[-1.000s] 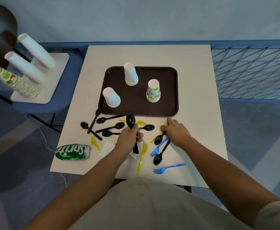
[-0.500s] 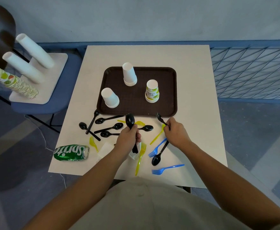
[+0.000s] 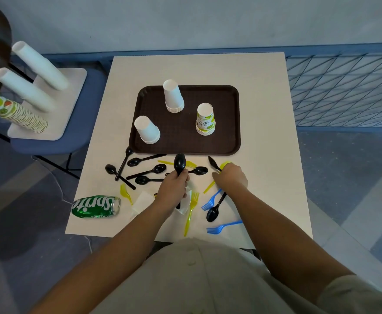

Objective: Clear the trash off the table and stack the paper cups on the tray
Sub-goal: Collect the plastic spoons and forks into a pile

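A brown tray (image 3: 226, 141) on the white table (image 3: 264, 109) carries two stacks of upturned white cups (image 3: 173, 97) (image 3: 147, 130) and a stack of printed cups (image 3: 205, 120). In front of the tray lie black spoons (image 3: 147, 172), yellow forks (image 3: 191, 209), blue forks (image 3: 223, 227), white napkins (image 3: 141, 200) and a crushed green Sprite can (image 3: 96, 206). My left hand (image 3: 174, 188) is shut on a black spoon (image 3: 179, 163) held upright. My right hand (image 3: 230, 177) grips another black spoon (image 3: 213, 163) together with a yellow utensil (image 3: 225, 164).
A blue chair (image 3: 49, 141) to the left of the table holds a white board (image 3: 72, 87) with long sleeves of stacked cups (image 3: 38, 64). A blue wire fence (image 3: 344, 91) runs along the right side. My light shirt (image 3: 197, 279) fills the bottom of the view.
My right hand has lifted a black spoon off the table and shifted slightly right, now also holding something yellow. My left hand has kept its spoon upright, almost still.
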`<state>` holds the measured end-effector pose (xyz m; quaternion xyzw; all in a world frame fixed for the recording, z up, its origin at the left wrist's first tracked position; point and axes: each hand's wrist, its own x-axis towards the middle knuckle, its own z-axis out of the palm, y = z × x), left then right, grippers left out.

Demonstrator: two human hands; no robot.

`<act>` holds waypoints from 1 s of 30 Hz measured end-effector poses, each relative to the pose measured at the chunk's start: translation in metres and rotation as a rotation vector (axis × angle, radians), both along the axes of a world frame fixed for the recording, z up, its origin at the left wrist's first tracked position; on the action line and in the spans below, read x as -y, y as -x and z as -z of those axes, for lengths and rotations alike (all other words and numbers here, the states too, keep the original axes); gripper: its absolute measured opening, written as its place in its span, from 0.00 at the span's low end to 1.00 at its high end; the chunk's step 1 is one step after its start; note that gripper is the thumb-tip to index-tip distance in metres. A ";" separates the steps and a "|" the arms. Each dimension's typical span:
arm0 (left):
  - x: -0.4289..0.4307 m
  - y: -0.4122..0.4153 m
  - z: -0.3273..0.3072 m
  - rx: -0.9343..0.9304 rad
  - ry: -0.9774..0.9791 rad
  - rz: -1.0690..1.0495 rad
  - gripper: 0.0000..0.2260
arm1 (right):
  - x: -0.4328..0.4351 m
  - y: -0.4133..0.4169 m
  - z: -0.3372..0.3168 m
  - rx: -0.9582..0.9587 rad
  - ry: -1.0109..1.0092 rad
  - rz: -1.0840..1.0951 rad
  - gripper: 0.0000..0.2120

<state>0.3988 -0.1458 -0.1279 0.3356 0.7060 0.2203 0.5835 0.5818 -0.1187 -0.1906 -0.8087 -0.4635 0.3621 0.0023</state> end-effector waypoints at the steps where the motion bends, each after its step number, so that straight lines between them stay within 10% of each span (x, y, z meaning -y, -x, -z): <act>1: 0.000 0.001 0.001 -0.011 0.001 0.008 0.14 | -0.002 0.000 0.001 -0.024 0.001 0.046 0.11; 30: 0.008 -0.002 0.020 -0.158 0.010 0.395 0.14 | -0.006 -0.001 -0.006 -0.192 -0.142 0.169 0.11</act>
